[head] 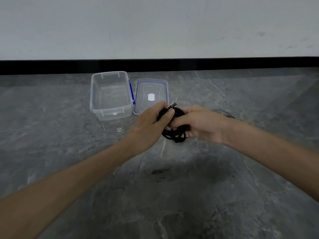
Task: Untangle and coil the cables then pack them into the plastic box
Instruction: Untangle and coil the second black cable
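Observation:
A black cable [175, 135] hangs bunched in loops between both hands above the grey floor. My left hand [151, 125] pinches it near its metal USB plug [171, 106], which sticks up past the thumb. My right hand [200, 124] grips the loops from the right side. The clear plastic box [110, 95] stands open and empty, up and to the left of the hands. Its clear lid [151, 94] with a blue seal lies flat beside the box, just above my left hand.
A thin dark cable [226, 113] lies on the floor behind my right wrist, partly hidden. A black skirting strip [158, 66] runs along the wall just behind the box. The grey marble floor [172, 195] stretches toward me.

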